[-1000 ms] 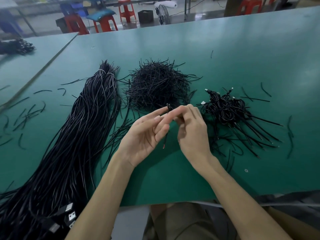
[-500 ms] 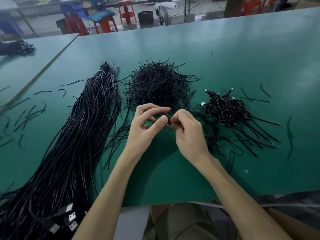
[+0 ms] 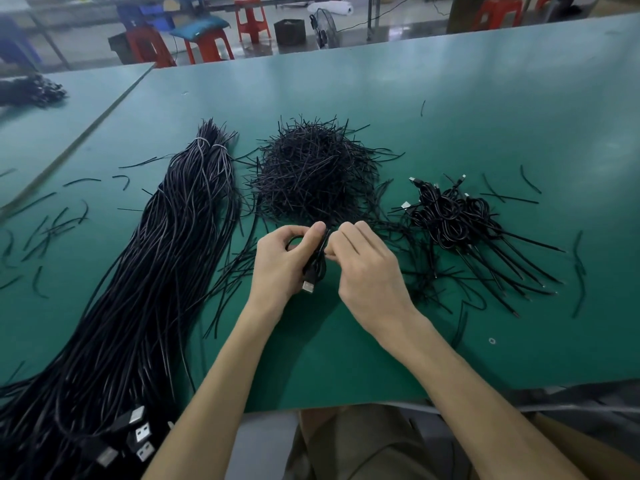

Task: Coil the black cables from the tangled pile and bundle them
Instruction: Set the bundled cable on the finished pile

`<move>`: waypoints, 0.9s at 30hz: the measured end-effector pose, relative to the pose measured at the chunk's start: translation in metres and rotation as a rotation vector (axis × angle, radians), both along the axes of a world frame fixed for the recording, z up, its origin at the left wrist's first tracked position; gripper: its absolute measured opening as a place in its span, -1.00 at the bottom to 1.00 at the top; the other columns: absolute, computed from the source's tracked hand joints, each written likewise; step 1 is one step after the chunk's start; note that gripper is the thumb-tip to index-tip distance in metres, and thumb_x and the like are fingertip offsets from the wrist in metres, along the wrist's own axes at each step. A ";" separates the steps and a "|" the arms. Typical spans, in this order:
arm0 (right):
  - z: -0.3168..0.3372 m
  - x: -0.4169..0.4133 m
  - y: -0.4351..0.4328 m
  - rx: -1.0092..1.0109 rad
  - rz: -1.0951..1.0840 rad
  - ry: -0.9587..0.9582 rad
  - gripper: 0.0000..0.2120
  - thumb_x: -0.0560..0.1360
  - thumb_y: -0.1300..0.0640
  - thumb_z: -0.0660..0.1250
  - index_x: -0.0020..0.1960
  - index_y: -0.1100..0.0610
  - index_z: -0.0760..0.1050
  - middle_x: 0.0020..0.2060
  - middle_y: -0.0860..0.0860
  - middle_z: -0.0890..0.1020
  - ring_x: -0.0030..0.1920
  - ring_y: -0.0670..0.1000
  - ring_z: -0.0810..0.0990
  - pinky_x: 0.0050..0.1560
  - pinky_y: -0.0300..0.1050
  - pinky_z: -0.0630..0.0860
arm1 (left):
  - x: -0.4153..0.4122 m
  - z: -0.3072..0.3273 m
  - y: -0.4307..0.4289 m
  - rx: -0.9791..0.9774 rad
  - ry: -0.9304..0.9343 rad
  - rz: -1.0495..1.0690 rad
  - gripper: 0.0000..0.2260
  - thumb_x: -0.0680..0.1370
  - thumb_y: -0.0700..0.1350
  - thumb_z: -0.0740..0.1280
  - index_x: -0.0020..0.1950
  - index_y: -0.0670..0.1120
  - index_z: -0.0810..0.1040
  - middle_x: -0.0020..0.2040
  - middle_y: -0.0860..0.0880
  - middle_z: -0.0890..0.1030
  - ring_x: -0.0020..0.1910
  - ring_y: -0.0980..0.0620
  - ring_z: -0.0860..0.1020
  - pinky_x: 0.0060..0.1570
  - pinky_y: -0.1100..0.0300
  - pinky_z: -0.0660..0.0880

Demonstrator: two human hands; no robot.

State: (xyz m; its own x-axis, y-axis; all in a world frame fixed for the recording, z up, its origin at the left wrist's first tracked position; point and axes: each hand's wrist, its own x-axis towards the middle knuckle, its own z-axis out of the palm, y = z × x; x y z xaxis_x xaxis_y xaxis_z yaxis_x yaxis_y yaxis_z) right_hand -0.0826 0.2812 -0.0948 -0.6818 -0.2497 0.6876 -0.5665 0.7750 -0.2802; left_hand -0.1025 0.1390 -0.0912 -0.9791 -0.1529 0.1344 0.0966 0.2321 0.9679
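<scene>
My left hand grips a small coil of black cable whose silver USB plug hangs down by the palm. My right hand pinches a thin black tie at the top of that coil, thumb and fingers meeting the left thumb. Both hands hover over the green table, just in front of a mound of short black ties. A long bunch of straight black cables lies to the left, with its USB plugs at the near edge. Finished coiled cables are piled on the right.
Loose black ties are scattered at the far left and far right. A second green table adjoins on the left, with another dark cable heap. Red stools and a fan stand beyond the far edge.
Both hands came slightly nearer and lower. The left hand's fingers have curled round the coil, so the USB plug now shows below it, and the right hand has closed in on the coil's top.
</scene>
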 end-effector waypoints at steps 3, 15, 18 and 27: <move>-0.002 0.000 -0.003 -0.036 0.014 -0.015 -0.80 0.48 0.49 0.33 -0.14 0.22 0.47 -0.22 0.08 0.50 -0.18 0.12 0.46 -0.10 0.05 0.53 | 0.000 -0.002 -0.002 0.085 -0.015 0.001 -0.74 0.56 0.11 0.46 -0.03 -0.10 0.65 -0.41 -0.04 0.47 -0.44 0.03 0.38 -0.46 0.16 0.35; 0.004 0.002 -0.002 -0.210 0.065 -0.229 -0.66 0.62 0.21 0.33 0.37 0.07 0.42 -0.14 -0.28 0.38 -0.04 -0.10 0.49 -0.07 -0.16 0.48 | -0.004 -0.008 -0.008 0.253 0.086 0.055 -0.68 0.59 -0.05 0.47 0.27 -0.07 0.48 -0.06 0.06 0.61 -0.37 0.03 0.58 -0.47 0.17 0.48; 0.005 0.003 -0.003 -0.155 0.100 -0.197 -0.63 0.60 0.28 0.32 0.39 0.12 0.46 -0.09 -0.19 0.49 0.00 0.00 0.54 -0.02 -0.10 0.49 | -0.006 -0.009 -0.008 0.238 0.059 0.009 -0.81 0.62 -0.11 0.42 0.21 -0.08 0.53 -0.01 -0.09 0.65 -0.46 -0.02 0.57 -0.57 0.20 0.40; 0.011 -0.003 0.004 -0.238 0.020 -0.067 -0.84 0.59 0.23 0.39 0.15 0.23 0.62 -0.08 0.08 0.61 -0.04 0.12 0.54 0.05 0.04 0.53 | -0.007 0.004 -0.015 0.110 0.125 0.012 -0.91 0.69 -0.18 0.29 0.09 -0.11 0.60 -0.06 -0.02 0.71 -0.50 -0.02 0.57 -0.58 0.28 0.32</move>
State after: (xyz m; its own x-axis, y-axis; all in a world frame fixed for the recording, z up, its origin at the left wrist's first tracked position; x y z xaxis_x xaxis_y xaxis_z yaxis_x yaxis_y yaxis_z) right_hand -0.0852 0.2855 -0.0841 -0.7242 -0.0996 0.6824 -0.5550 0.6715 -0.4910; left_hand -0.1099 0.1239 -0.0867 -0.9539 -0.1846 0.2368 0.2156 0.1276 0.9681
